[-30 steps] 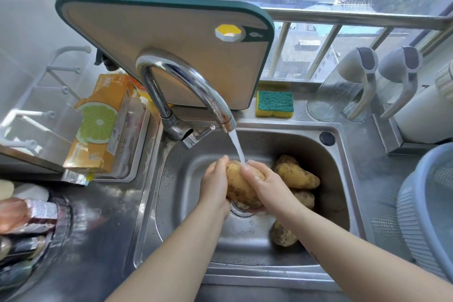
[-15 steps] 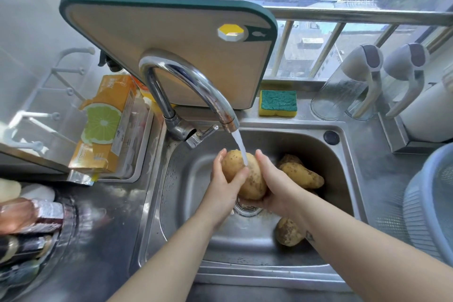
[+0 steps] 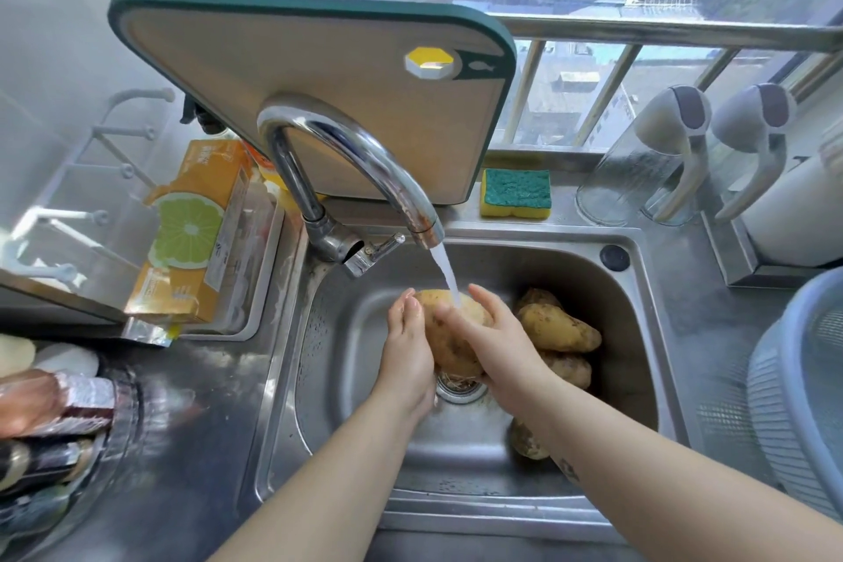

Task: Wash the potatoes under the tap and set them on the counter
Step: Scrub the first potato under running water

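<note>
A large brown potato sits between both my hands over the drain of the steel sink. My left hand presses its left side; my right hand wraps its right side and top. Water runs from the chrome tap onto the potato's top. Several more potatoes lie in the sink: one to the right, one under it, one partly hidden by my right forearm.
A cutting board leans behind the tap. A sponge lies on the sink's back ledge, two clear jugs to its right. An orange box fills a tray at left. A grey colander stands on the right counter.
My hands have turned the potato under the stream; my right hand has slid up over its top, and my left thumb has come off its front.
</note>
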### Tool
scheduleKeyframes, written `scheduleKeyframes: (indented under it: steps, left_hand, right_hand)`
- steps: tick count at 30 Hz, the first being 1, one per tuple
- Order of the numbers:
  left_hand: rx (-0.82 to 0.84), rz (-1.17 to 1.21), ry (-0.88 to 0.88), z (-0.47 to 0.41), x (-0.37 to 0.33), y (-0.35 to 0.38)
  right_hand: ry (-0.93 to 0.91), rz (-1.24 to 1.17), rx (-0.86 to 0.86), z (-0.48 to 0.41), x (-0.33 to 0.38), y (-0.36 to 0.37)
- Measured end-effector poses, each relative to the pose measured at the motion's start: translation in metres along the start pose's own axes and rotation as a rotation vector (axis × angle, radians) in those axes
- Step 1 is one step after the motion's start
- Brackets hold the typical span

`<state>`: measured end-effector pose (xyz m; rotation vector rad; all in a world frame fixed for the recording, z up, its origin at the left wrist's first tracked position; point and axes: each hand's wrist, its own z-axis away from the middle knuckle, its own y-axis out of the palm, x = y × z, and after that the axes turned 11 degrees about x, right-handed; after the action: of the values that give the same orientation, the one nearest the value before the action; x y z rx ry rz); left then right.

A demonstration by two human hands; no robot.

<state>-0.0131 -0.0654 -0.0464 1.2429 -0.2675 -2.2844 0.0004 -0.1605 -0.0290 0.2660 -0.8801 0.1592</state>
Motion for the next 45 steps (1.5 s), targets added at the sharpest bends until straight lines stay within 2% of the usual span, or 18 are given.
scheduleKeyframes:
  steps: [3, 5, 8, 13, 15, 17, 20, 22, 25, 29, 31, 34, 36, 39, 42, 45]
  left_hand:
    - [0.110, -0.056, 0.023, 0.006, 0.002, -0.007]
    - [0.172, -0.189, 0.017, 0.006, 0.007, -0.016]
    - [0.216, -0.317, 0.027, 0.006, 0.009, -0.024]
    - [0.002, 0.027, 0.047, 0.001, -0.006, -0.010]
    - [-0.093, 0.083, 0.028, -0.002, -0.011, -0.004]
    - [-0.163, 0.066, 0.017, -0.003, -0.012, 0.002]
    - [-0.202, -0.098, 0.100, 0.003, -0.008, 0.007]
    - [-0.173, -0.181, 0.128, 0.007, -0.003, 0.001]
    - [-0.044, -0.232, 0.115, 0.012, -0.006, -0.013]
    - [0.160, -0.170, -0.026, 0.013, -0.025, -0.024]
    - [0.134, -0.169, -0.091, 0.010, -0.032, -0.025]
    - [-0.067, -0.091, -0.120, 0.004, -0.034, -0.022]
    - [-0.125, -0.046, -0.107, 0.004, -0.031, -0.020]
    - [-0.130, -0.109, -0.013, 0.005, -0.023, -0.019]
    - [-0.004, -0.257, 0.050, 0.013, -0.020, -0.022]
    - [0.164, -0.389, 0.049, 0.012, -0.021, -0.033]
  right_hand:
    - [-0.087, 0.093, -0.048, 0.000, 0.000, -0.001]
    - [-0.012, 0.051, -0.088, -0.003, 0.004, -0.002]
    - [0.100, -0.068, -0.021, -0.003, 0.009, -0.002]
    - [0.021, -0.040, 0.100, 0.007, 0.011, 0.008]
    - [-0.051, 0.013, 0.081, 0.008, 0.004, 0.016]
    - [-0.100, 0.001, -0.011, 0.006, 0.000, 0.024]
    - [-0.060, -0.185, -0.166, -0.001, 0.007, 0.028]
    - [0.012, -0.246, -0.192, -0.004, 0.013, 0.026]
    - [0.033, -0.224, -0.126, -0.004, 0.014, 0.020]
    - [-0.091, -0.049, -0.081, 0.004, 0.004, 0.023]
    - [-0.189, 0.041, -0.047, 0.006, -0.004, 0.026]
    - [-0.242, 0.140, 0.037, 0.012, -0.014, 0.032]
    - [-0.246, 0.178, -0.006, 0.016, -0.019, 0.037]
    - [-0.226, 0.061, -0.234, 0.011, -0.019, 0.043]
    - [-0.167, -0.156, -0.312, 0.006, -0.006, 0.042]
    - [-0.072, -0.147, -0.287, 0.001, -0.002, 0.034]
